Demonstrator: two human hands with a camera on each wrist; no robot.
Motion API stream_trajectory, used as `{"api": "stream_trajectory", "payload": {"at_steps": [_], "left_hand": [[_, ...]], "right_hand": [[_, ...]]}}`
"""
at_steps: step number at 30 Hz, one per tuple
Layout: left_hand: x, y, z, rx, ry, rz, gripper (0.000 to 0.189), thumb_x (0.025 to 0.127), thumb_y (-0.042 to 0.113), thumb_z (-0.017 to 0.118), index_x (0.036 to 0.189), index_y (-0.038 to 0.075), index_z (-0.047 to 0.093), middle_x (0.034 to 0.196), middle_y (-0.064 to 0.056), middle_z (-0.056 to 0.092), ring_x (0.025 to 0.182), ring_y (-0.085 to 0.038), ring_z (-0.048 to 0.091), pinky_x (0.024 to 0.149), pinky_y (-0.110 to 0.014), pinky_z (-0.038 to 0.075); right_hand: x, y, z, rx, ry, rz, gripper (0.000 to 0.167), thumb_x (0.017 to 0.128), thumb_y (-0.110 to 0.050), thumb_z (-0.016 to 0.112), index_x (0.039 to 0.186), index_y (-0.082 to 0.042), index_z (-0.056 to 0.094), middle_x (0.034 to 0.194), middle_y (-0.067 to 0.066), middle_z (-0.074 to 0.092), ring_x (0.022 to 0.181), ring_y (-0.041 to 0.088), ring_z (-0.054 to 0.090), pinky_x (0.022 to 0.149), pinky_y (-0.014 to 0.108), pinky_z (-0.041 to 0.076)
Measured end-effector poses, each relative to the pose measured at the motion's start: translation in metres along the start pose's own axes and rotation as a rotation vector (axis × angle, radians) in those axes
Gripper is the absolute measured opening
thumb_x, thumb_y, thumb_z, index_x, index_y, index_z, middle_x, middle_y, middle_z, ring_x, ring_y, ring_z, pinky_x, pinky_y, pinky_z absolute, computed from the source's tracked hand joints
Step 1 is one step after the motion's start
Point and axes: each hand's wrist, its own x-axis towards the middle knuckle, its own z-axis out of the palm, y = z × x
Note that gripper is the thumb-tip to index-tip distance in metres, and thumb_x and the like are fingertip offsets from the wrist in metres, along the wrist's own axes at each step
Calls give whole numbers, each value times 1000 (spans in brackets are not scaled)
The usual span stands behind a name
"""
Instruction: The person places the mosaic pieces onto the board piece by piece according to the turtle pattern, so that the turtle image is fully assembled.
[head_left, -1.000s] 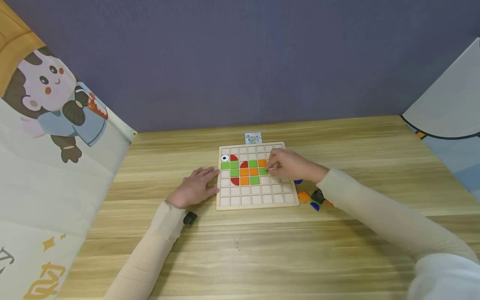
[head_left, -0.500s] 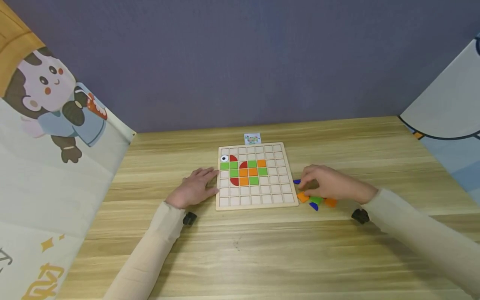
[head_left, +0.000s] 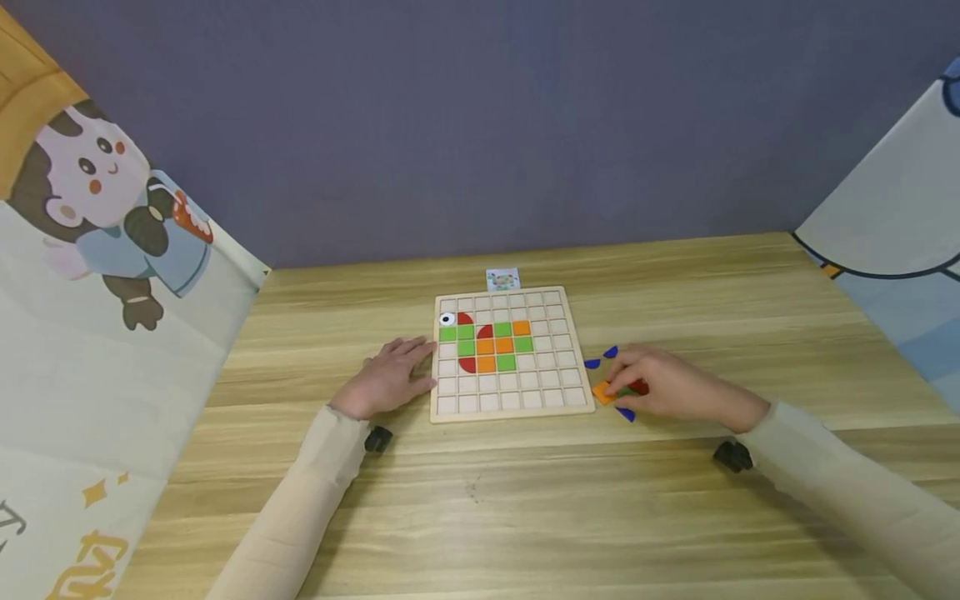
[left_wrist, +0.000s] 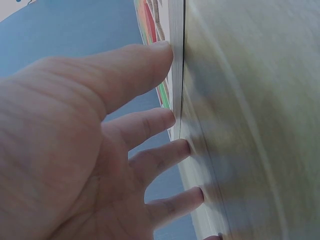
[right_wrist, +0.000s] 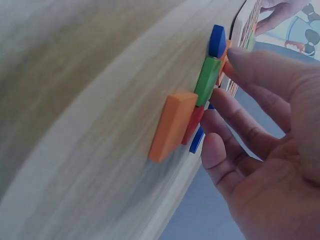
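Observation:
A wooden grid board (head_left: 517, 402) lies on the table, with green, orange and red tiles and a round eye tile (head_left: 447, 319) set in its cells. At its left edge rests my left hand (head_left: 384, 379), fingers spread, thumb and index tips against the board's side. My right hand (head_left: 663, 385) is low beside the board's right edge, thumb and index pinching an orange square tile (head_left: 602, 392). Under and around that hand lie a green tile (right_wrist: 207, 80), a red tile (right_wrist: 194, 125), another orange tile (right_wrist: 172, 127) and several blue pieces (head_left: 626, 414).
A small picture card (head_left: 502, 279) lies at the board's far edge. Behind the wooden table (head_left: 480, 500) rises a dark blue-grey panel (head_left: 480, 133). Printed cloth (head_left: 97, 350) hangs at the left side. Dark wrist cameras (head_left: 732, 456) sit below both wrists.
My right hand has left the green tile on the board and moved right to the loose pieces, then lower onto the orange tile. My left hand has stayed at the board's edge.

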Motion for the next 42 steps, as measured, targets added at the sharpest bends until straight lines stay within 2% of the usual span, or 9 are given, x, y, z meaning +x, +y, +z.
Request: {"api": "stream_trajectory", "payload": {"at_steps": [5,9,12,18,21,26,28,33,42], "left_hand": [[-1,-2,1,10,9,11,63,96,37,54,149,14,30,154,-12,24,137,-43,17,95,-74,21],[-1,-2,1,10,11,10,63,96,37,54,149,14,30,154,-12,24,137,-43,17,95,-74,21],[-2,-2,1,6,7,4,63,96,38,54,149,14,30,154,-11,24,138,-42,17,95,-73,21],[-3,-1,1,7,11,8,62,96,37,53,149,14,30,153,-12,24,137,-42,18,95,-73,21],[-3,-1,0,10,14,14,63,96,37,54,149,13,30,153,-12,24,137,-43,18,95,-74,21],[-2,-1,1,3,11,14,63,96,38,53,150,14,30,154,-11,24,137,-43,17,95,-73,21],[-1,-1,2,1,10,14,63,96,38,53,150,14,30,154,-11,24,137,-42,17,96,-73,20],[0,-1,3,2,9,15,63,96,39,53,150,14,30,154,-11,24,138,-42,17,96,-74,20],[-1,1,2,-9,5,-2,63,96,38,53,150,15,30,154,-10,23,138,-41,16,96,-73,20]], "right_hand": [[-2,0,0,-16,9,46,24,75,-13,81,99,-12,76,98,-5,61,97,19,56,84,39,49],[-3,-1,-1,-11,26,58,25,76,-12,80,101,-10,75,102,-2,62,101,23,57,87,43,48],[-3,0,-1,-1,30,60,23,79,-11,77,102,-9,75,103,-1,62,97,20,57,82,39,50],[-3,2,-3,56,48,79,23,82,-3,73,104,-8,74,100,-2,60,73,5,51,58,21,47],[-2,2,-3,50,55,68,25,80,0,73,105,-7,73,102,-1,60,77,6,53,60,21,48],[1,4,0,27,51,45,27,78,1,75,103,-9,74,107,0,62,95,16,58,73,26,52],[2,4,1,31,45,51,25,78,0,76,100,-11,75,107,-1,63,97,17,57,75,28,52],[4,3,3,50,42,90,19,78,-4,77,94,-14,76,100,-6,62,92,15,55,73,27,52],[10,-1,6,18,52,151,21,76,-8,79,96,-12,75,89,-8,60,76,9,49,62,23,48]]}}
